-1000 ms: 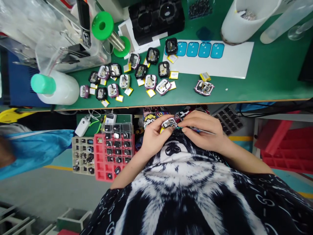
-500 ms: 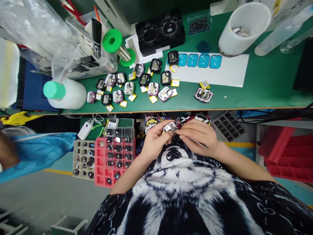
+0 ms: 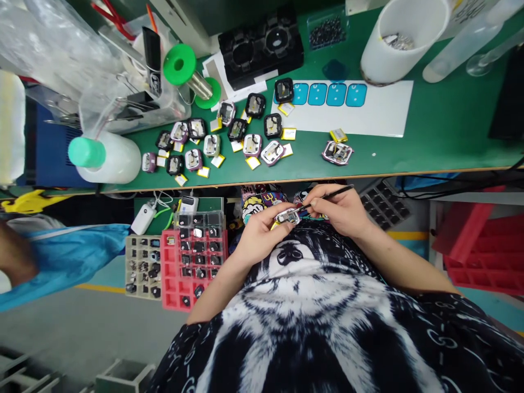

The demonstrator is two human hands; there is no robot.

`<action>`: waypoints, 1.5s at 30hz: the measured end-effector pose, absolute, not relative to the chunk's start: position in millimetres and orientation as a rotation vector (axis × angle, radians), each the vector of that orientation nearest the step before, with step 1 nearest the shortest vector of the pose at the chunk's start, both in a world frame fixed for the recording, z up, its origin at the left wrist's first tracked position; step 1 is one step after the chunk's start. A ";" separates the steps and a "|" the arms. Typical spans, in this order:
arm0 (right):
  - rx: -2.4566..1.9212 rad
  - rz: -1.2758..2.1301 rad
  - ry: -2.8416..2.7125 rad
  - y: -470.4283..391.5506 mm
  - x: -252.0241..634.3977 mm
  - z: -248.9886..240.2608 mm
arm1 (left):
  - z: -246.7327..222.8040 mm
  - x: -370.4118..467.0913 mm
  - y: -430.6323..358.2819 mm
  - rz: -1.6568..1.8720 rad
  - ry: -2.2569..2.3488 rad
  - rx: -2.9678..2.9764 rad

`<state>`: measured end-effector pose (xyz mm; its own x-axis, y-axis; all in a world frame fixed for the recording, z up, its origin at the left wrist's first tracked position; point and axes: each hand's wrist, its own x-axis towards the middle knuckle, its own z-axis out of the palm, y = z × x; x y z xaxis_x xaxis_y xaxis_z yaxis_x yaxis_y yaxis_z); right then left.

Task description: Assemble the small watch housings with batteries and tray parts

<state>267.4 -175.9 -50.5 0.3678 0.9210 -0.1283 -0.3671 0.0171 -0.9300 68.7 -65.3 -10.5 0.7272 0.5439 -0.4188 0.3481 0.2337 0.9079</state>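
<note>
Silver-toned, the open casing (image 3: 287,216) is clamped in the left hand (image 3: 260,232), just off the near edge of the table (image 3: 442,142). The right hand (image 3: 338,210) pinches a slim dark tool (image 3: 333,192). Tool slippage could damage the casing's inside; a slack grip could drop it. Tool contact is indistinct; the left hand covers part of the casing.

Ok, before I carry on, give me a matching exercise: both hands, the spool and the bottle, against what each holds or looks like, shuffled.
1. Left hand
2. Right hand
3. Spool
4. Bottle

A. Holds a thin dark tool
B. White, green cap
C. Holds a small open case
D. Green ends, silver wire

Pairs: 1-C, 2-A, 3-D, 4-B
</note>
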 end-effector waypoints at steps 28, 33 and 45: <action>-1.001 1.224 -0.325 -177.4 254.7 -52.1 | -17.9 69.9 -67.7 0.204 0.821 0.967; -1.074 1.113 -0.485 -183.7 255.8 -46.0 | -19.2 70.4 -68.3 0.217 0.856 1.000; -1.226 0.829 -0.885 -188.5 259.9 -35.9 | -23.4 70.0 -69.7 0.255 0.905 1.078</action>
<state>259.9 -188.5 -35.9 0.4300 0.8957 0.1129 -0.0542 0.1504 -0.9871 70.0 -69.7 -23.4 0.6282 0.5867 -0.5111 0.2335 0.4845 0.8431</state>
